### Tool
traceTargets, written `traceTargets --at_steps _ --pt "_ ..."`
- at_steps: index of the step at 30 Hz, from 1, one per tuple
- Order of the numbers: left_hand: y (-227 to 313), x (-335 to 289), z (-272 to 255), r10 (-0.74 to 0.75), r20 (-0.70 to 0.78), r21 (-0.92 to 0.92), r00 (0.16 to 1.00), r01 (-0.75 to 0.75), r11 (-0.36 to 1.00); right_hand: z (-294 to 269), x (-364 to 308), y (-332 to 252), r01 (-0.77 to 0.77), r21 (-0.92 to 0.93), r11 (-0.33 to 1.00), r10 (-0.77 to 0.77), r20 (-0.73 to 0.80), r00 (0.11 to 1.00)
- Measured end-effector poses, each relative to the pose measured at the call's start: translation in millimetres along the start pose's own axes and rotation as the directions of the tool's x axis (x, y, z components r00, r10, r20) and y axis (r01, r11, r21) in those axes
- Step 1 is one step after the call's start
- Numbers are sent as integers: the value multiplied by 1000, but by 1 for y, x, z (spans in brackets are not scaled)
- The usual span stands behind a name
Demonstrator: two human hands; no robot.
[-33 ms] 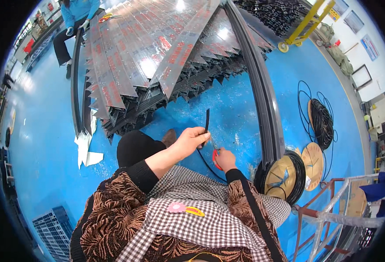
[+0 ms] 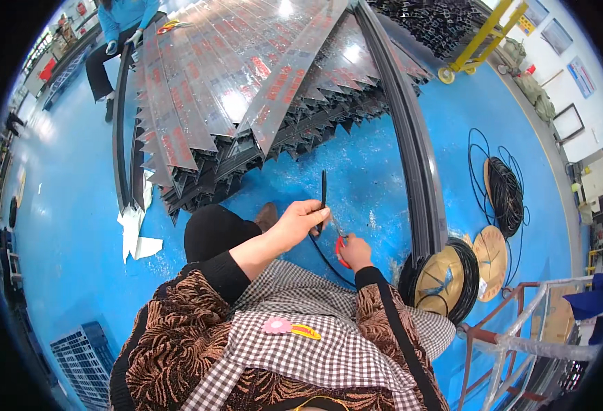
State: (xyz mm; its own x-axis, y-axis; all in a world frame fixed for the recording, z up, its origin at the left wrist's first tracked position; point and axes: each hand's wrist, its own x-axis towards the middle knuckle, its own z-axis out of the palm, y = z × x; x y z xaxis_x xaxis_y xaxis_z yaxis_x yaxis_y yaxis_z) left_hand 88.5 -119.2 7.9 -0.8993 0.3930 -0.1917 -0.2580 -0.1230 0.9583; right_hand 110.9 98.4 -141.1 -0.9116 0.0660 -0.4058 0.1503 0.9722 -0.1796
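My left hand (image 2: 300, 225) is closed on a black rubber strip (image 2: 324, 185), pinching it between thumb and fingers. A short end of the strip stands up above that hand. Below it, the rest hangs and curves to the right toward my lap. Just to the right, my right hand (image 2: 358, 252) is closed round the red handle of a pair of scissors (image 2: 342, 252). Their blades point up toward the strip beside my left fingers. Whether the blades touch the strip is too small to tell.
Long dark profiles with pointed ends (image 2: 206, 89) are piled ahead. One long black profile (image 2: 418, 157) slants down on my right to a reel of black strip (image 2: 445, 277). Another coil (image 2: 505, 195) lies beyond. A metal frame cart (image 2: 500, 335) stands lower right. A person (image 2: 120, 27) sits far left.
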Motion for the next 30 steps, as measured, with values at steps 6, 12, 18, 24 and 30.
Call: traceTargets --at_steps 6,12,18,24,30 --pt "-3 8 3 -93 -70 -125 993 84 989 -2 11 -2 324 333 885 -277 -181 944" --pt "6 5 2 -74 -185 187 980 109 976 -72 -57 -85 110 987 -116 -310 -142 940" --pt "98 -2 -7 772 158 970 616 -241 -6 -76 -78 -65 93 994 52 -242 -78 967" --pt "175 67 -94 588 -113 988 801 154 -19 -85 -94 -48 65 994 82 -241 -43 969" --pt "163 93 -89 247 -297 931 922 337 -139 -81 -93 -47 51 992 115 -224 -24 974"
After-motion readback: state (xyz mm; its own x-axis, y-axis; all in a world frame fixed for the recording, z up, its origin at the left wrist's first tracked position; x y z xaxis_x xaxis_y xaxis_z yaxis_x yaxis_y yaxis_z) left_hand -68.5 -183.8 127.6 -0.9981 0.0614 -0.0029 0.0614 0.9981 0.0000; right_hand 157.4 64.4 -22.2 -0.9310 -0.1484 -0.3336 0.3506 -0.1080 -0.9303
